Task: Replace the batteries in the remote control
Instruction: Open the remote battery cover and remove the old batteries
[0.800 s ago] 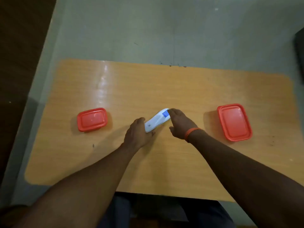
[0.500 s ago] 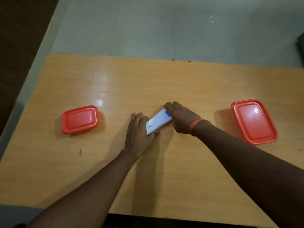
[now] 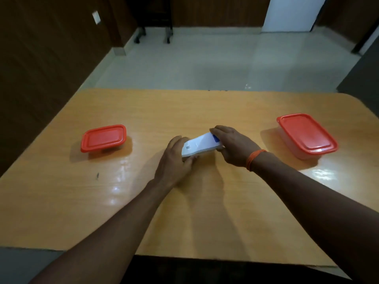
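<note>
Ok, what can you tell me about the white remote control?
The remote control is a slim white bar, plastic by its look, with rounded edges, a small printed label near one end and a blue patch near the other. It lies slanted over the middle of the wooden table. The left hand grips the label end, the right hand the blue end. No batteries show.

- Nothing in the frame can be read as text, brand or number.
- The white remote control [image 3: 202, 146] at the centre of the frame bears a small label [image 3: 188, 148] with dark print near its left end, too small and blurred to read.
- A blue patch [image 3: 215, 137] sits near its right end; whether it carries lettering cannot be told.
</note>
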